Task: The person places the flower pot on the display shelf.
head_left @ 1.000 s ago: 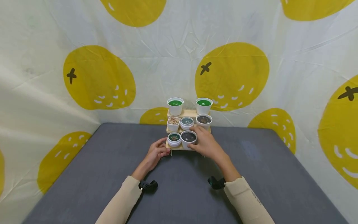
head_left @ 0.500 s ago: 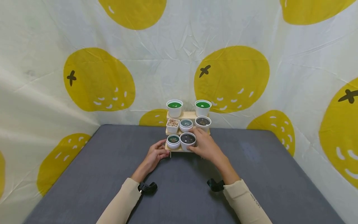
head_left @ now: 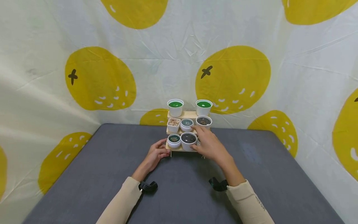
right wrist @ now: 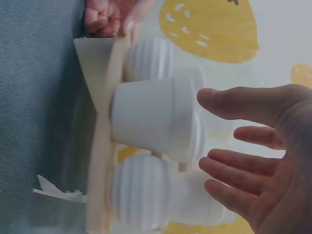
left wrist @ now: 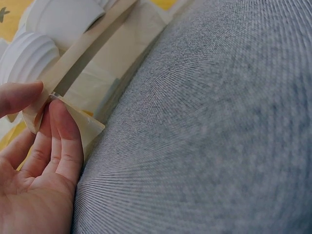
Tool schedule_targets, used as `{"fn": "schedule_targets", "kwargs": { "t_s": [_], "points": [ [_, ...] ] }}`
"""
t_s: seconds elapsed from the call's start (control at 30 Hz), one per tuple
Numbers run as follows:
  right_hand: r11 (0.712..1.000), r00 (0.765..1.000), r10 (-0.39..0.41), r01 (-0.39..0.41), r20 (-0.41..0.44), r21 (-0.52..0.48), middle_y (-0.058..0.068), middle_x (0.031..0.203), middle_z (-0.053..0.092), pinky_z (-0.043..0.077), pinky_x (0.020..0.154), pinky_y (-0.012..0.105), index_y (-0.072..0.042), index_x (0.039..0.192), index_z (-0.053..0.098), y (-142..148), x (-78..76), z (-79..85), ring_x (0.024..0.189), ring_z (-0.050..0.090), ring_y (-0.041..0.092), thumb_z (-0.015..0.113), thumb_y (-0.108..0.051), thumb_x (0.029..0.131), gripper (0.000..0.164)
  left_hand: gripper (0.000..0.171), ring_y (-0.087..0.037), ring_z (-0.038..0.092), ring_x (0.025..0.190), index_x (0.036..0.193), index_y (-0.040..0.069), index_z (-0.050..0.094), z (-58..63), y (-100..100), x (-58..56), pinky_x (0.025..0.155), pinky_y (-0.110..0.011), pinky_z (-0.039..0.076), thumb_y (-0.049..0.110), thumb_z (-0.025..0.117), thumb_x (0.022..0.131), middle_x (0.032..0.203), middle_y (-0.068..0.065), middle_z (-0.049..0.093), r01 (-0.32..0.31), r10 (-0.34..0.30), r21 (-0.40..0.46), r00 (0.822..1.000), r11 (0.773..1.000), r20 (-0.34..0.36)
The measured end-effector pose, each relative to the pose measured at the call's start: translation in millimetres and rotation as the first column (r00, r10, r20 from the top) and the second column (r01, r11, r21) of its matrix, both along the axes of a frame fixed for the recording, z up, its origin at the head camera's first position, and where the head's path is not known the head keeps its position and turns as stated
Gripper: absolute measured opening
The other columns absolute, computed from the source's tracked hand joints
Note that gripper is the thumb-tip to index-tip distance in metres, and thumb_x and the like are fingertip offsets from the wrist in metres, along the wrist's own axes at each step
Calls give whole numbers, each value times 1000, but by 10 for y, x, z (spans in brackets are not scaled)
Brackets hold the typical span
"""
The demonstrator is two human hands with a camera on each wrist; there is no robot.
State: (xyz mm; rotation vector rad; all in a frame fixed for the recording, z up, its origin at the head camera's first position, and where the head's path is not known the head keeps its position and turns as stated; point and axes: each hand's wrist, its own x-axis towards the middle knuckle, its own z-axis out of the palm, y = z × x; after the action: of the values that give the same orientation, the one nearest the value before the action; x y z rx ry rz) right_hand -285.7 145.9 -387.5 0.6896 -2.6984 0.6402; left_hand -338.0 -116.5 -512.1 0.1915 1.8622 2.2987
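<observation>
A stepped wooden stand (head_left: pixel 179 149) carries white cups on three tiers. At its front left corner my left hand (head_left: pixel 154 156) pinches the shelf edge, thumb on top and fingers beneath, as the left wrist view shows. My right hand (head_left: pixel 213 145) hovers at the front tier's right side. Its fingers (right wrist: pixel 239 165) are spread and its thumb is close to the rim of a tapered cup (right wrist: pixel 146 114) with dark contents; nothing is gripped. Left of that cup sits a ridged jar (head_left: pixel 174 141). Another ridged jar (right wrist: pixel 141 192) stands on its right, mostly hidden by my hand in the head view.
Two cups with green contents, left (head_left: pixel 175 109) and right (head_left: pixel 204 108), top the stand. The middle tier holds a square cup of crumbly pieces (head_left: pixel 173 125), a small jar (head_left: pixel 186 125) and a dark-filled cup (head_left: pixel 204 120). A patterned curtain (head_left: pixel 167 74) hangs behind the grey table (head_left: pixel 112 174).
My right hand has let go of the tapered front cup and shifted slightly right, so a sliver of the jar beside it shows. My left hand stays at the stand's corner.
</observation>
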Motion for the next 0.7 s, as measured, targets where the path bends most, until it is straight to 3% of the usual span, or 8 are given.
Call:
{"fn": "schedule_targets", "kwargs": {
  "t_s": [0.27, 0.43, 0.5, 0.57, 0.7],
  "points": [
    [994, 996, 46, -52, -70, -92, 18, 139, 61, 53, 101, 55, -3, 144, 53, 166, 82, 147, 125, 61, 36, 86, -16, 84, 70, 70, -15, 66, 84, 156, 3, 40, 17, 0, 0, 77, -27, 59, -2, 63, 89, 96, -3, 68, 35, -35, -8, 999, 999, 17],
    [986, 989, 51, -72, -142, -149, 17, 136, 63, 52, 104, 56, -2, 140, 56, 436, 108, 181, 126, 61, 36, 84, -12, 86, 62, 70, -14, 69, 89, 159, 3, 36, 109, -141, -20, 82, -27, 61, 0, 61, 94, 103, -6, 66, 127, -128, -136, 992, 983, -1],
    [987, 989, 44, -66, -143, -148, 18, 136, 64, 51, 105, 57, -1, 140, 55, 581, 117, 193, 126, 62, 37, 82, -12, 87, 60, 69, -15, 70, 92, 159, 2, 35, 164, -281, -17, 82, -28, 62, 1, 62, 95, 107, -11, 67, 139, -150, -230, 988, 963, -32],
    [989, 988, 36, -57, -147, -140, 20, 135, 64, 50, 104, 60, 0, 140, 55, 743, 131, 208, 125, 62, 39, 82, -11, 88, 59, 67, -17, 70, 93, 158, 0, 37, 226, -455, -14, 82, -30, 62, 3, 64, 96, 113, -18, 67, 112, -145, -336, 986, 935, -76],
    [992, 977, 20, -45, -213, -115, 22, 130, 66, 53, 97, 61, 1, 138, 57, 1090, 160, 232, 117, 64, 41, 82, -6, 87, 57, 66, -27, 71, 101, 156, -1, 39, 401, -838, 5, 85, -37, 63, 11, 68, 97, 124, -28, 64, 15, -119, -538, 980, 843, -160]
  ]
}}
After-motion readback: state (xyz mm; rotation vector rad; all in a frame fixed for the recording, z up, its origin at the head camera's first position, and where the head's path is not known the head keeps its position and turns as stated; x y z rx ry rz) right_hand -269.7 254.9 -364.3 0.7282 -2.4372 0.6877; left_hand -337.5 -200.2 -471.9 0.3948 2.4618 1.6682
